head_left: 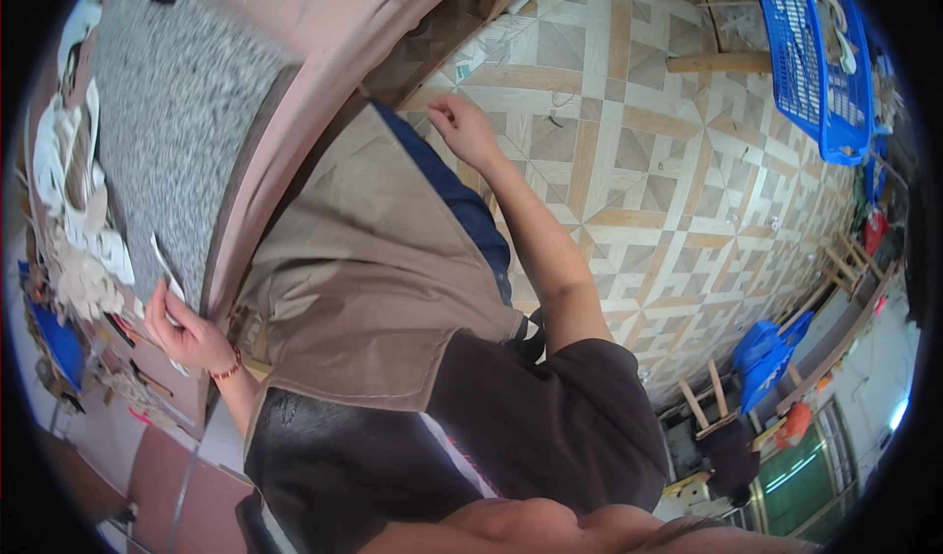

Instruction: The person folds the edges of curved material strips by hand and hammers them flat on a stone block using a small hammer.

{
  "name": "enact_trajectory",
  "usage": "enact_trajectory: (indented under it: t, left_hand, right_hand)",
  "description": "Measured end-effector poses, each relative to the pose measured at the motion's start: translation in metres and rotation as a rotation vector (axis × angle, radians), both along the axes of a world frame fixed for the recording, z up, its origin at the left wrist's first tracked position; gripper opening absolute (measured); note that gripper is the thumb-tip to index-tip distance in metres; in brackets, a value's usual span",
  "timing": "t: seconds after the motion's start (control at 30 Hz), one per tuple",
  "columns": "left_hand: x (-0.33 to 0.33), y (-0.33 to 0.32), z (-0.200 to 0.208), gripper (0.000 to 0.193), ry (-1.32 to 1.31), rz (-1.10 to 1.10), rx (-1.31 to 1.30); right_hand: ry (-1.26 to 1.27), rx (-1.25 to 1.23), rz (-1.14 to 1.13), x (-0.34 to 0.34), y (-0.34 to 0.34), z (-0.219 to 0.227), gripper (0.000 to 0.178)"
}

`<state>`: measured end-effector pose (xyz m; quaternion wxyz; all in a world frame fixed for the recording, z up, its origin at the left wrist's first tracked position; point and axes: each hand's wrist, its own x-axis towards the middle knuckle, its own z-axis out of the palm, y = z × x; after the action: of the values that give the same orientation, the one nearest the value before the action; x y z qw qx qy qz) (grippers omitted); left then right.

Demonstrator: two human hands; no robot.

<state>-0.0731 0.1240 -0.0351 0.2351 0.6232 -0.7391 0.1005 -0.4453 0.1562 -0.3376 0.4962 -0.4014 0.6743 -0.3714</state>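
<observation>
My left hand, with a beaded bracelet at the wrist, is by the near corner of a grey speckled mat. Its fingers are closed on a thin whitish strip, which points out over the mat; the material cannot be told. My right hand hangs over the floor beside my beige apron and dark blue trousers. The fingers there are curled in loosely, and nothing shows in them.
White shoe parts lie in a pile past the mat on the pink table. At upper right, a blue plastic basket stands by wooden legs. A person in dark clothes is at lower right.
</observation>
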Motion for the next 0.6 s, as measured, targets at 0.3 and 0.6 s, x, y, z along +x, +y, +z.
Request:
enact_trajectory:
  t: [0.3, 0.6]
  left_hand:
    - [-0.005, -0.002, -0.008, 0.021, 0.009, -0.083, -0.123]
    - [-0.014, -0.002, -0.007, 0.021, 0.063, -0.063, -0.112]
  right_hand:
    - [0.889, -0.638, 0.402, 0.083, -0.042, 0.155, 0.023]
    - [-0.219, -0.295, 1.417, 0.215, -0.014, 0.201, 0.039]
